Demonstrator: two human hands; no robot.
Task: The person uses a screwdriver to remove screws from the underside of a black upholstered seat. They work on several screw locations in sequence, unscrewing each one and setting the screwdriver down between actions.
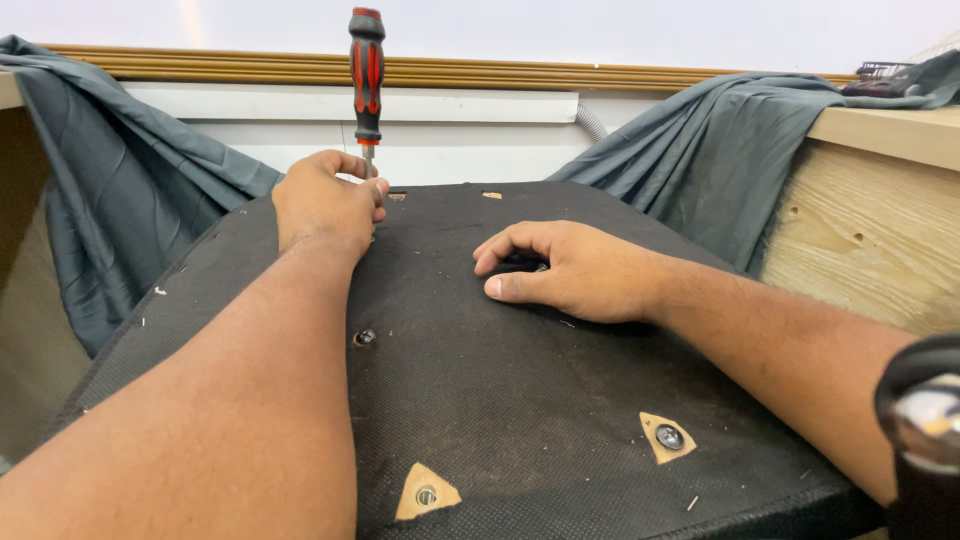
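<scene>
Upright, screwdriver at panel far edge, left hand steadying

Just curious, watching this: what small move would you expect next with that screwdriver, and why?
Probably a twist of the screwdriver. It stands upright, tip on the far edge of the black fabric-covered panel, the left hand pinching its shaft, while the right hand lies flat, steadying the panel.

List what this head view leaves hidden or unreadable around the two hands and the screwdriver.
- Screwdriver tip: hidden behind the left hand, so what it meets on the black fabric panel cannot be seen.
- Under the right hand: the fingers cover a dark spot; what it is cannot be told.
- Wrist item at the right edge: blurred and cut off.
- Dark object at top right: too small to identify.
</scene>
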